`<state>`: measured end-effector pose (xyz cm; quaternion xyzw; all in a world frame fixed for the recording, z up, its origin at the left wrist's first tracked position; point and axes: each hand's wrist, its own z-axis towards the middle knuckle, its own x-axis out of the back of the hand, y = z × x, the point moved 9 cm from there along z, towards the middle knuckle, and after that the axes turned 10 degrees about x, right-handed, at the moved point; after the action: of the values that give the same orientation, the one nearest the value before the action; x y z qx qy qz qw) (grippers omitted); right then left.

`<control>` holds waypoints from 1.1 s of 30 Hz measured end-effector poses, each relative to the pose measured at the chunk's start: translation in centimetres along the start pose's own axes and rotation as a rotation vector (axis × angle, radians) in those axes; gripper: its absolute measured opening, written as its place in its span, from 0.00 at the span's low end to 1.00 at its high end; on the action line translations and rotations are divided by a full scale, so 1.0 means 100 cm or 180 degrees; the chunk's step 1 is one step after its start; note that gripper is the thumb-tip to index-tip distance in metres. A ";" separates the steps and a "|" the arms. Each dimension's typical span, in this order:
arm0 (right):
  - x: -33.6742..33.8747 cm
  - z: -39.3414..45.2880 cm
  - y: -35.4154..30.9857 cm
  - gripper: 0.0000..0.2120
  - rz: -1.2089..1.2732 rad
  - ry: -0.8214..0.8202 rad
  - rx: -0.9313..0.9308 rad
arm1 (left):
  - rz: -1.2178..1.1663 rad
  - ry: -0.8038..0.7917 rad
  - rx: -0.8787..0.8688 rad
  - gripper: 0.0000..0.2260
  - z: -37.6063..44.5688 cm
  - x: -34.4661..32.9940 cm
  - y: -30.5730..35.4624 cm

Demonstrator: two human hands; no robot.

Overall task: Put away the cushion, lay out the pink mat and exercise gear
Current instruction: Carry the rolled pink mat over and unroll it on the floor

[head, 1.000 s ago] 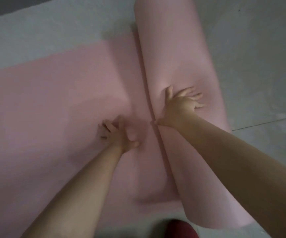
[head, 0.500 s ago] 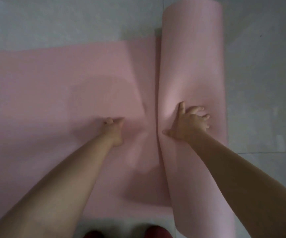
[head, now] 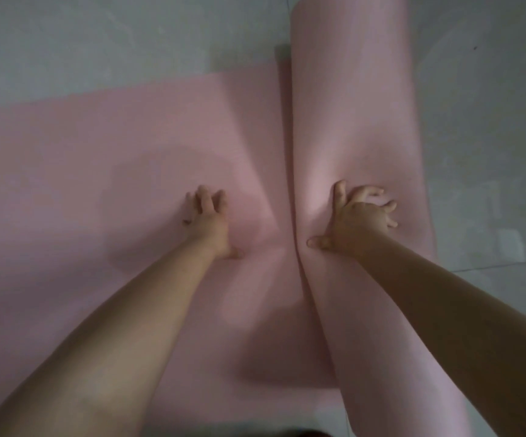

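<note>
Item: pink mat (head: 104,190), part unrolled on a pale tiled floor (head: 488,152); flat portion lies to the left, rolled portion (head: 350,115) stands along its right edge, touching it at the seam.

Change since a second ago: the roll sits further right against the floor tiles and more flat mat shows to its left; the roll, slanted earlier, now runs nearly straight away from the viewer; judged, the unrolling advances and some mat remains wound, so laying-out is not finished; cushion and exercise gear not in view.

Left hand (head: 208,222): palm down on the flat mat just beside the seam, fingers straight and close together, pressing the sheet; holds nothing; it has moved from curled knuckles to a flatter press.

Right hand (head: 359,216): on top of the roll, fingers spread wide and arched over its curve, thumb low by the seam; pushes rather than grips.

Both forearms reach forward, bare, converging toward the seam.
</note>
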<state>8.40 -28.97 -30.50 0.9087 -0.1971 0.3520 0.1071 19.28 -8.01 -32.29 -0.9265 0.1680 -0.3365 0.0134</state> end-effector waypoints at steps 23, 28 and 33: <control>-0.013 -0.082 -0.092 0.24 -0.0675 0.0789 0.1075 | -0.0099 0.0791 -0.0378 0.53 0.000 -0.001 -0.015; -0.012 -0.083 -0.086 0.23 -0.1279 0.0515 0.0918 | -0.0254 0.0773 -0.0441 0.48 -0.010 0.000 -0.013; 0.013 -0.090 -0.059 0.20 -0.0928 0.0865 0.0254 | -0.0302 0.0568 -0.0401 0.46 -0.014 0.002 -0.011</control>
<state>6.45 -21.05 -23.37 0.8753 -0.0331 0.4597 0.1464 18.84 -6.95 -30.91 -0.8987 0.1453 -0.4067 -0.0758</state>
